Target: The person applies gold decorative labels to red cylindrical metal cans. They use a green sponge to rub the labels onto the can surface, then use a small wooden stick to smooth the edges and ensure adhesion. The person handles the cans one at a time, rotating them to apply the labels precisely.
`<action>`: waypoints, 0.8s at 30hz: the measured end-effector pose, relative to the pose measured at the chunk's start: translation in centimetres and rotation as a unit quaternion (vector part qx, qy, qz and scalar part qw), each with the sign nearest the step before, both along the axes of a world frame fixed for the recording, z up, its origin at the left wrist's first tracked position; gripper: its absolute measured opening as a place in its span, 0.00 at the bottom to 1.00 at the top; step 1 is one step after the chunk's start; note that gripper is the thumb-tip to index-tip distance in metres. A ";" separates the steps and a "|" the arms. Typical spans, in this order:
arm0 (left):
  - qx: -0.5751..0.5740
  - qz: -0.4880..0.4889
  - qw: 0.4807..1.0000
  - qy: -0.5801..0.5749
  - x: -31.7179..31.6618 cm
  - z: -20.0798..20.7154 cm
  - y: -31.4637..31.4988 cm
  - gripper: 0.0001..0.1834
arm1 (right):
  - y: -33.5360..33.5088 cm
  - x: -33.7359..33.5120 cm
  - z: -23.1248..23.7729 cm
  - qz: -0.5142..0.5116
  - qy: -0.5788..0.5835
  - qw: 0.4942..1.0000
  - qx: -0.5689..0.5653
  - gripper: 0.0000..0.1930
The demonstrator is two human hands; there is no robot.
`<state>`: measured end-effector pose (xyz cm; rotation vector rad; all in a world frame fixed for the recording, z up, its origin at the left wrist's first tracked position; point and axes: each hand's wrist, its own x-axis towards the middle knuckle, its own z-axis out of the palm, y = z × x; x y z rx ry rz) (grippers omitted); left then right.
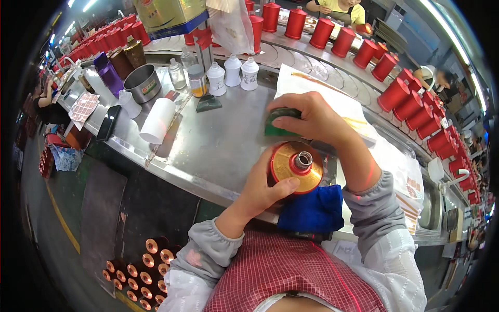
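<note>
My left hand (pixel 262 184) is wrapped round a red bottle (pixel 286 161) with a gold shoulder and an uncapped, threaded neck, tilted with its mouth up. Just beyond the neck, my right hand (pixel 314 117) grips a flat green scraper (pixel 278 129) between thumb and fingers. The scraper's lower edge is near the far side of the bottle, and I cannot tell whether they touch. A folded blue cloth (pixel 314 210) lies under the bottle at the bench's near edge.
Across the steel bench (pixel 218 140) stand white bottles (pixel 233 70), a steel pot (pixel 142 83), a paper roll (pixel 157 122) and a small dark scraper (pixel 209 104). White sheets (pixel 332 93) lie at right. Red bottles (pixel 322 34) line the conveyor behind. A carton (pixel 169 15) stands high at the back.
</note>
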<state>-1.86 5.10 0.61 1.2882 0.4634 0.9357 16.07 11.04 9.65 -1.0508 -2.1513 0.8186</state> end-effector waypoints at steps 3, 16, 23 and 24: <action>0.002 0.008 1.000 -0.007 0.1 -0.5 0.0 0.38 | -1.7 0.3 -0.1 0.039 0.043 0.998 -0.006 0.13; 0.081 0.082 0.993 -0.036 0.8 -1.2 -0.9 0.58 | -7.5 2.4 -4.4 -0.226 0.313 0.919 -0.076 0.16; 0.542 0.255 0.772 0.213 -1.1 -0.9 -0.1 0.47 | -8.4 2.1 -6.1 -0.249 0.317 0.912 -0.071 0.15; 0.559 0.269 0.753 0.220 -1.3 -1.1 -0.5 0.44 | -8.3 2.2 -6.3 -0.247 0.319 0.913 -0.066 0.15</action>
